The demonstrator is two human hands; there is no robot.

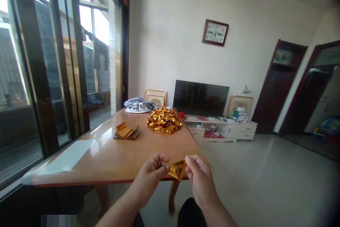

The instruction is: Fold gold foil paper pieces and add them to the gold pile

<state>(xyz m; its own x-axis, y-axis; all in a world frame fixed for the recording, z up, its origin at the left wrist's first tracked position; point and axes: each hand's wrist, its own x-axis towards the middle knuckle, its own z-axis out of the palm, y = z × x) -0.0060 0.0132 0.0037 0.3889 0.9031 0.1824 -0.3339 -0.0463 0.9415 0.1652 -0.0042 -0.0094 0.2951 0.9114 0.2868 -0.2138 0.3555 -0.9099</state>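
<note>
Both my hands are raised over the near edge of a wooden table (106,159). My left hand (151,177) and my right hand (200,181) pinch opposite corners of a folded piece of gold foil paper (177,169). A heap of folded gold foil pieces (164,120) lies farther along the tabletop, well beyond my hands. To its left sits a small stack of gold paper squares (126,131), its top sheet partly lifted. A white sheet (66,156) lies flat near the table's window side.
A grey cloth bundle (140,105) and picture frames (155,97) stand at the table's far end. Tall windows (53,60) run along the left side. Beyond the table's right edge are a tiled floor (252,174), a white TV cabinet (220,128) and a wall-mounted television (201,97).
</note>
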